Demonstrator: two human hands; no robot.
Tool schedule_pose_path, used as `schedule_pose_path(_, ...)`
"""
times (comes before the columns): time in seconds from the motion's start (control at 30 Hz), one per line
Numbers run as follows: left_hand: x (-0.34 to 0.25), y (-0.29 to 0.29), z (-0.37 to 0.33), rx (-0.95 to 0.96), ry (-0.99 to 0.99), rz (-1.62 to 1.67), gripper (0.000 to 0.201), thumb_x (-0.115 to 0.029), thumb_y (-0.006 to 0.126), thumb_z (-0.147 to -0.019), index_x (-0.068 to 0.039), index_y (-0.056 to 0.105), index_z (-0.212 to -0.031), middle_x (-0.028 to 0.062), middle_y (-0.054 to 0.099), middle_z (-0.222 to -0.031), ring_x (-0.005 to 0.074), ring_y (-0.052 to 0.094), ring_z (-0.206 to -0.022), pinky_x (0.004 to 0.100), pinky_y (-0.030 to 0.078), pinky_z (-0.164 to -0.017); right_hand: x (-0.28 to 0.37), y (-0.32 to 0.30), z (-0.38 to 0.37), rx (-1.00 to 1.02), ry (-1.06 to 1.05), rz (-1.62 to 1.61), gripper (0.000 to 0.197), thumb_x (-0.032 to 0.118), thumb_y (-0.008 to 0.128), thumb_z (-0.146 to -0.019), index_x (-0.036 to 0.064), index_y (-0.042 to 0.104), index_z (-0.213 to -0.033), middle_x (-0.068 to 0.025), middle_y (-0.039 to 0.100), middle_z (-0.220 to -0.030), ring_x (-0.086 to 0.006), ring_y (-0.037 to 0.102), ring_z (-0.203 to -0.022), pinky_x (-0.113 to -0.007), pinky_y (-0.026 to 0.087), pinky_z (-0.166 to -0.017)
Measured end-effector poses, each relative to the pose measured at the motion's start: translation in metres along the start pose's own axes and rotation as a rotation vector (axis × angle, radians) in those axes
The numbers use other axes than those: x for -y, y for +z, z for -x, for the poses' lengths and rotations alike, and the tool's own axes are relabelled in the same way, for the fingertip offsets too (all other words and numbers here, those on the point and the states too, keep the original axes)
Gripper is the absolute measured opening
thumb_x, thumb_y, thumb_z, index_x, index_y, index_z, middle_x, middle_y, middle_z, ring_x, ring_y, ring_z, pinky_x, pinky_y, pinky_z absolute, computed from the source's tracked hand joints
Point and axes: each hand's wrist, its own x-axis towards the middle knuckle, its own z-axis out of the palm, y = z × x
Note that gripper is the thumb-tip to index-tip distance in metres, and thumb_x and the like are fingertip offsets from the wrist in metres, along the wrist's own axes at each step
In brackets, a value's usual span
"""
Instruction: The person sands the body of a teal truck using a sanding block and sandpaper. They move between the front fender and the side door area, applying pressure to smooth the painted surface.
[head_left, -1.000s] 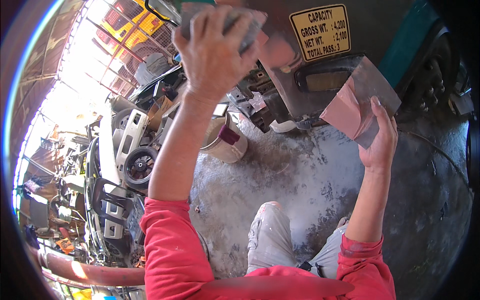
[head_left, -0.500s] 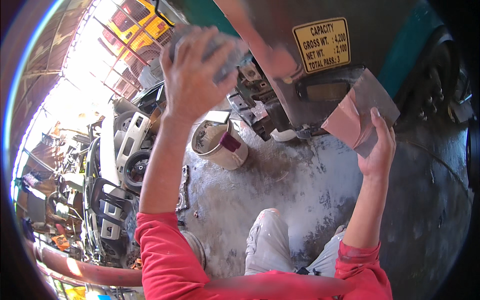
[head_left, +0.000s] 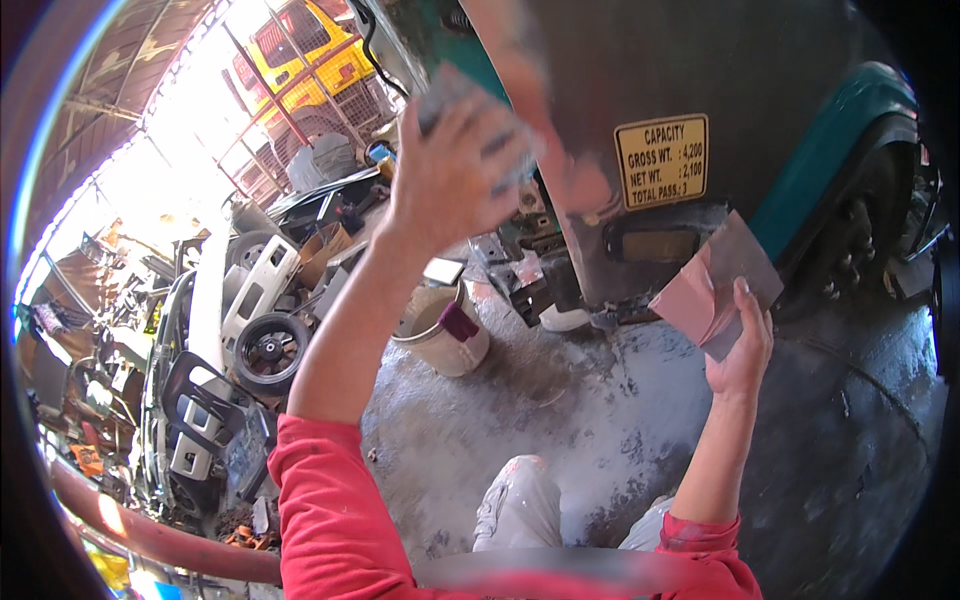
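My left hand [head_left: 450,170] is raised at the upper middle, blurred by motion, its fingers over a flat grey piece [head_left: 452,88] whose exact kind I cannot make out. It is beside the edge of a dark grey vehicle panel [head_left: 780,60], where a smear of pink putty [head_left: 575,185] runs down. At the right, my right hand [head_left: 742,355] grips a square grey board [head_left: 752,258] from below, thumb on its face. A thick layer of pink putty [head_left: 688,298] covers the board's left part.
A whitish bucket [head_left: 447,350] with a maroon cloth [head_left: 458,322] over its rim stands on the wet-looking floor. Car parts and a loose wheel [head_left: 272,350] are piled at the left. A tyre [head_left: 855,225] under a teal fender is at right; a yellow vehicle [head_left: 310,60] is behind.
The whole view has shifted, with the panel and bucket lower in it. My left hand has moved upward along the panel edge. My right hand still holds the putty board.
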Motion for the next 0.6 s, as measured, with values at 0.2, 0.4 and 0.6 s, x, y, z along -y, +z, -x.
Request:
schedule_pose_path(0.2, -0.012, -0.021, 0.051, 0.179, -0.236, 0.254, 0.056, -0.038, 0.085, -0.080, -0.023, 0.078, -0.133, 0.0052, 0.061, -0.150, 0.0296, 0.053, -0.146, 0.0654, 0.034, -0.121, 0.003, 0.002, 0.000, 0.032, 0.046, -0.141, 0.059, 0.032, 0.083, -0.100, 0.0000, 0.054, -0.141, -0.0174, 0.061, -0.145, -0.0311, 0.063, -0.134, -0.046, 0.055, -0.111)
schedule_pose_path(0.4, -0.005, -0.049, 0.055, 0.106, -0.291, 0.607, 0.058, -0.037, 0.085, -0.084, -0.020, 0.078, -0.139, 0.0099, 0.060, -0.155, 0.0360, 0.055, -0.144, 0.0606, 0.037, -0.123, -0.005, 0.018, 0.014, 0.126, 0.105, -0.166, 0.054, 0.036, 0.079, -0.105, 0.0025, 0.057, -0.141, -0.0124, 0.064, -0.143, -0.0274, 0.063, -0.134, -0.045, 0.054, -0.110)
schedule_pose_path(0.6, -0.083, -0.076, 0.068, 0.075, -0.176, 1.504, 0.069, -0.036, 0.090, -0.084, -0.017, 0.075, -0.148, 0.0177, 0.059, -0.156, 0.0415, 0.057, -0.143, 0.0561, 0.042, -0.121, -0.037, 0.046, 0.047, 0.365, 0.289, -0.293, 0.049, 0.035, 0.072, -0.109, 0.0023, 0.059, -0.144, -0.0125, 0.069, -0.136, -0.0275, 0.071, -0.123, -0.044, 0.061, -0.100)
